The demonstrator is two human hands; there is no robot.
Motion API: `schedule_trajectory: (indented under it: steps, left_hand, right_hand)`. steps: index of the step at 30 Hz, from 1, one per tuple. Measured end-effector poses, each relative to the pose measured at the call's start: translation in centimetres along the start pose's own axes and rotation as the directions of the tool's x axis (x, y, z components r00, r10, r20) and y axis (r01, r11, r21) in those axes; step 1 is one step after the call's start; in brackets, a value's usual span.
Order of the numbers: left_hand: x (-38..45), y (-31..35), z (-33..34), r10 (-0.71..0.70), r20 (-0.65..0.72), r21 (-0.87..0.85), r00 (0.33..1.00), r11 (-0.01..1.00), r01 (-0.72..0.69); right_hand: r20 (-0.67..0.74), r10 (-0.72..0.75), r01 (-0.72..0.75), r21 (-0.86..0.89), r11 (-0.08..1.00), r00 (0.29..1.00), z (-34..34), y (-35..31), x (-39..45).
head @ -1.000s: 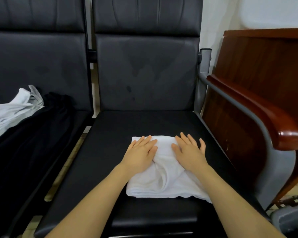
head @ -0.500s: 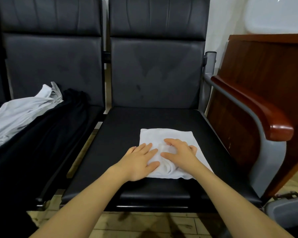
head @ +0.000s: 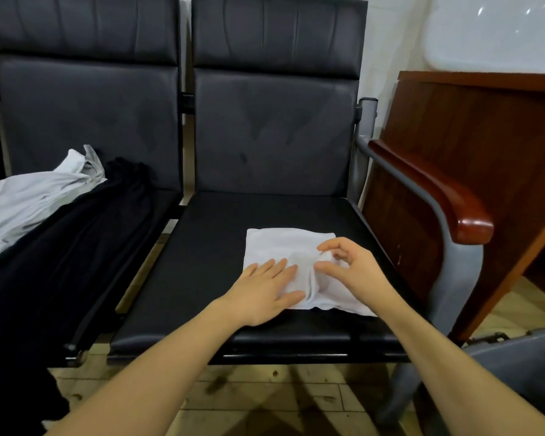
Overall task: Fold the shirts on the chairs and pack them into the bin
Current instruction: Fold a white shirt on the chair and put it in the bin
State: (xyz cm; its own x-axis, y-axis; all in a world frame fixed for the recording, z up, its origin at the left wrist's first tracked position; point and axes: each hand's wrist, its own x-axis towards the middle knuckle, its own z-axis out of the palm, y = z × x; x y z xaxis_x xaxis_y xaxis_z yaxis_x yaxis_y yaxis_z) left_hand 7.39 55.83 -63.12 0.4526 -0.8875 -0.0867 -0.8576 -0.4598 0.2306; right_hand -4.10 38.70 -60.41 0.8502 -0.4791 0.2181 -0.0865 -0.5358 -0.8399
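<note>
Folded shirt (head: 280, 247) mid-frame: plain white. Chair seat (head: 221, 247) beneath it: black, backrest dark grey. Left of frame: pale grey-white shirt (head: 29, 199) over black garment (head: 60, 262). Right: armrest (head: 438, 196) glossy red-brown on grey frame; wooden panel (head: 469, 136) reddish brown. Floor (head: 265, 401), bottom: yellowish tile, dark smudges.

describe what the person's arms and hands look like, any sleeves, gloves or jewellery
Both forearms are bare up to the bottom edge of the picture, with no sleeve in view. The left hand and the right hand wear no gloves, and no watch, bracelet or ring shows on the wrists or fingers. The nails look short and unpainted as far as the picture shows.
</note>
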Motion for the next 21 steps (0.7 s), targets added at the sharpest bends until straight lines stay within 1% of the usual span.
schedule_trajectory:
  steps: [2, 3, 5, 6, 8, 9, 10, 11, 12, 14, 16, 18, 21]
  left_hand:
    - [0.1, 0.9, 0.2, 0.033, 0.02, 0.022, 0.999, 0.999, -0.034]
    - [0.2, 1.3, 0.2, 0.049, 0.03, 0.032, 0.998, 0.998, -0.05]
    - [0.2, 1.7, 0.3, 0.073, 0.041, 0.036, 0.996, 0.997, -0.075]
    - [0.2, 1.7, 0.3, 0.081, 0.043, 0.029, 0.996, 0.996, -0.082]
    - [0.1, 1.7, 0.4, 0.09, 0.04, 0.002, 0.995, 0.996, -0.09]
    - [0.0, 1.7, 0.4, 0.085, 0.031, -0.016, 0.996, 0.996, -0.084]
    - [0.0, 1.6, 0.5, 0.067, 0.015, -0.034, 0.998, 0.997, -0.066]
    - [0.1, 1.4, 0.5, 0.031, -0.005, -0.051, 1.0, 0.998, -0.031]
    - [0.1, 1.2, 0.5, -0.018, -0.023, -0.061, 1.0, 0.998, 0.017]
    - [0.0, 0.5, 0.5, -0.111, -0.039, -0.045, 0.993, 0.993, 0.109]
    - [-0.3, 0.0, 0.5, -0.144, -0.037, -0.02, 0.989, 0.989, 0.143]
    - [-0.5, -0.1, 0.4, -0.151, -0.024, -0.01, 0.988, 0.988, 0.151]
    - [-0.9, 0.1, -0.1, -0.157, -0.013, 0.013, 0.987, 0.987, 0.157]
  right_hand:
    - [0.0, 0.016, -0.016, 0.024, 1.0, 1.0, -0.9, 0.1, -0.8]
    - [-0.015, 0.031, -0.031, -0.003, 1.0, 0.999, -1.2, 0.2, -1.1]
    - [-0.089, 0.05, -0.062, -0.127, 0.99, 0.995, -1.6, 0.8, -1.5]
    - [-0.137, 0.034, -0.062, -0.206, 0.977, 0.99, -1.7, 1.1, -1.7]
    - [-0.195, -0.046, -0.024, -0.342, 0.94, 0.98, -1.4, 1.2, -1.8]
    - [-0.185, -0.089, 0.013, -0.378, 0.926, 0.979, -1.3, 1.1, -1.7]
    - [-0.144, -0.124, 0.053, -0.417, 0.907, 0.982, -1.0, 1.0, -1.4]
    - [-0.071, -0.147, 0.098, -0.465, 0.88, 0.987, -0.7, 1.0, -1.2]
    - [0.027, -0.133, 0.127, -0.524, 0.842, 0.991, -0.4, 1.0, -1.0]
    - [0.202, -0.006, 0.131, -0.614, 0.778, 0.979, -0.1, 1.3, -1.0]
    - [0.321, 0.175, 0.086, -0.659, 0.747, 0.931, 0.3, 2.1, -1.1]
    - [0.374, 0.268, 0.075, -0.692, 0.718, 0.888, 0.4, 2.7, -1.4]
    - [0.395, 0.306, 0.07, -0.701, 0.71, 0.866, 0.4, 2.3, -1.7]
